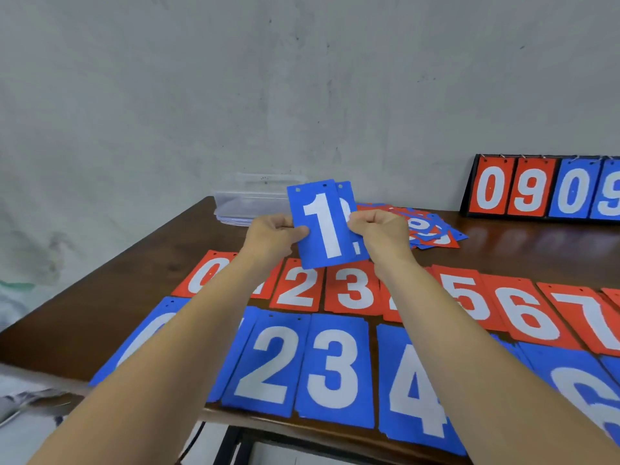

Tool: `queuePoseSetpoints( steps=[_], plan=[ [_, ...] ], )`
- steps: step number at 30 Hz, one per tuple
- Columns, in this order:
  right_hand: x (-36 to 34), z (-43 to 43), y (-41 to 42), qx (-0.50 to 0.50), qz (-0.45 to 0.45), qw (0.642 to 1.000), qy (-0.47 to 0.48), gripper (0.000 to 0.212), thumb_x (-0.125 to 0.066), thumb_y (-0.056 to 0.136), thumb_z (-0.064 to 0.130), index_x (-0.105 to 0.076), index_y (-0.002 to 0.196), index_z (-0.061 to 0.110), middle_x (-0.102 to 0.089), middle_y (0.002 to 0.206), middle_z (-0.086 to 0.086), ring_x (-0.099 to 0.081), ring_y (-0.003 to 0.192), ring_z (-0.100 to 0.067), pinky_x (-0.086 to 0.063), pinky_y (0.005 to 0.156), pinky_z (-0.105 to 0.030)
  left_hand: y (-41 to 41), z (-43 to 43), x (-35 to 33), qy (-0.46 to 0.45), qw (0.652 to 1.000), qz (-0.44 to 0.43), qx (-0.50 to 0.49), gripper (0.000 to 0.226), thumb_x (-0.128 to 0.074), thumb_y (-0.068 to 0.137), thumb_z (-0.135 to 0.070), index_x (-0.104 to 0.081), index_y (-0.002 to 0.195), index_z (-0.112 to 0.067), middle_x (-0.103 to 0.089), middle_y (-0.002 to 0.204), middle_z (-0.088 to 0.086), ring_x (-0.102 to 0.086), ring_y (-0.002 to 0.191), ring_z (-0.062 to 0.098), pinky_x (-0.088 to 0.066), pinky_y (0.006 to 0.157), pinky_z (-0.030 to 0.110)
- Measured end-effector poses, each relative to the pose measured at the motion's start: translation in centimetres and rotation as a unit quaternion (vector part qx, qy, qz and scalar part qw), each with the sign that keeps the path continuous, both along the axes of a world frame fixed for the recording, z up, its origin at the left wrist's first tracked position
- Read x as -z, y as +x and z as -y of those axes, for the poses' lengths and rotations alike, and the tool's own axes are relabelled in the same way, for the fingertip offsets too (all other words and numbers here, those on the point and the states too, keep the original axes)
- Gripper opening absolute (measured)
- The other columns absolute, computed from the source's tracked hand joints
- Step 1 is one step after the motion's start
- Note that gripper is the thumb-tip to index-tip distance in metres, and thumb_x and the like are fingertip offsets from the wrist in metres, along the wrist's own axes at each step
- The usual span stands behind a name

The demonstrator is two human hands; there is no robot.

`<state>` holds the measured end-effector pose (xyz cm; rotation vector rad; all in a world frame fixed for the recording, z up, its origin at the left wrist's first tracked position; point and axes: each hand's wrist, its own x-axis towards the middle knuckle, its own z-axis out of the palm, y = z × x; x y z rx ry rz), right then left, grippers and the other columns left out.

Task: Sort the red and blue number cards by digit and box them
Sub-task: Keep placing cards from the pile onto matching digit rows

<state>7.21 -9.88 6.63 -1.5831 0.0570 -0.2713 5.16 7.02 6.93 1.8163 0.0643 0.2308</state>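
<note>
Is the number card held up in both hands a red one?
No: the 1 card pinched by the left hand and right hand is blue with a white digit.

The person's left hand [273,234] and right hand [379,229] are bare, and both long forearms [161,347] are uncovered too.

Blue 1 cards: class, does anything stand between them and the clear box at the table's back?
Nothing visible does. The blue 1 cards are held in front of the clear box; the loose card pile lies to its right.
</note>
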Motion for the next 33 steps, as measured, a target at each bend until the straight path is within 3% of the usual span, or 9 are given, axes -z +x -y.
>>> queuePoseSetpoints(
  steps=[6,8,12,18,24,27,29,31,33],
  plan=[
    [0.2,-3.4,-3.5,-0.021,-0.019,0.999,-0.027,0.038,-0.067,0.087,0.004,-0.057,0.123,0.009,-0.067,0.108,-0.009,-0.066,0.077,-0.013,-0.055,0.060,-0.021,-2.6,-6.5,-0.6,-0.013,0.999,-0.031,0.027,0.006,-0.064,0.092,-0.015,-0.068,0.095,-0.011,-0.074,0.096,0.002,-0.068,0.069,0.003,-0.049,0.055,0.017],
    [0.7,-4.2,-4.8,-0.021,-0.020,0.999,-0.035,0.035,-0.066,0.088,0.004,-0.059,0.122,0.008,-0.068,0.100,-0.005,-0.065,0.070,-0.006,-0.053,0.054,-0.015,-3.6,-8.7,-0.5,-0.001,0.999,-0.045,0.028,0.009,-0.065,0.091,-0.017,-0.068,0.094,-0.010,-0.074,0.097,0.003,-0.069,0.077,0.010,-0.052,0.061,0.022],
    [2.0,-5.2,-7.7,-0.021,-0.046,0.998,-0.031,0.016,-0.065,0.088,0.003,-0.062,0.094,0.018,-0.067,0.077,0.009,-0.065,0.060,0.000,-0.051,0.049,-0.013,-5.7,-12.1,0.5,0.016,0.996,-0.074,0.046,0.015,-0.066,0.090,-0.017,-0.070,0.099,-0.005,-0.075,0.095,0.003,-0.065,0.062,0.002,-0.047,0.055,0.016],
    [4.1,-6.7,-11.8,0.027,-0.107,0.992,-0.068,0.031,-0.070,0.086,0.011,-0.059,0.115,0.015,-0.066,0.100,0.000,-0.066,0.083,-0.012,-0.053,0.057,-0.021,-8.2,-14.6,2.4,0.044,0.988,-0.129,0.069,0.031,-0.069,0.087,-0.017,-0.064,0.104,0.008,-0.075,0.096,0.007,-0.069,0.098,0.027,-0.055,0.090,0.045],
    [5.0,-7.7,-14.7,0.041,-0.116,0.987,-0.105,0.028,-0.071,0.085,0.009,-0.060,0.110,0.012,-0.069,0.106,-0.007,-0.068,0.090,-0.020,-0.058,0.070,-0.031,-10.1,-15.1,3.4,0.083,0.985,-0.138,0.069,0.014,-0.069,0.087,-0.015,-0.066,0.098,-0.006,-0.072,0.094,0.000,-0.067,0.085,0.011,-0.049,0.061,0.020],
    [5.3,-8.2,-15.5,0.040,-0.125,0.982,-0.132,0.033,-0.072,0.084,0.009,-0.059,0.115,0.012,-0.069,0.106,-0.008,-0.068,0.092,-0.022,-0.059,0.074,-0.037,-11.0,-15.2,4.0,0.101,0.983,-0.133,0.081,0.004,-0.070,0.087,-0.013,-0.067,0.089,-0.011,-0.072,0.088,0.001,-0.068,0.083,0.013,-0.052,0.067,0.023],
    [5.6,-8.5,-15.9,0.041,-0.122,0.978,-0.165,0.037,-0.071,0.086,0.010,-0.057,0.120,0.012,-0.066,0.107,-0.005,-0.066,0.092,-0.019,-0.057,0.065,-0.028,-11.6,-15.0,4.4,0.126,0.981,-0.121,0.078,0.009,-0.070,0.086,-0.012,-0.062,0.083,-0.012,-0.068,0.080,-0.002,-0.067,0.082,0.014,-0.053,0.074,0.027],
    [5.8,-9.0,-16.4,0.063,-0.119,0.959,-0.249,0.040,-0.069,0.087,0.012,-0.055,0.125,0.014,-0.061,0.107,-0.003,-0.060,0.091,-0.016,-0.047,0.056,-0.018,-12.0,-14.8,4.9,0.199,0.972,-0.102,0.064,0.015,-0.071,0.086,-0.014,-0.056,0.088,-0.015,-0.067,0.080,0.002,-0.062,0.082,0.017,-0.052,0.075,0.030],
    [6.2,-9.6,-16.7,0.095,-0.109,0.926,-0.348,0.038,-0.068,0.088,0.015,-0.054,0.124,0.016,-0.061,0.108,-0.003,-0.058,0.091,-0.016,-0.047,0.060,-0.021,-12.2,-14.5,5.4,0.306,0.948,-0.078,0.041,0.020,-0.071,0.086,-0.019,-0.051,0.088,-0.016,-0.070,0.087,0.013,-0.061,0.081,0.020,-0.052,0.076,0.036]
  ],
)
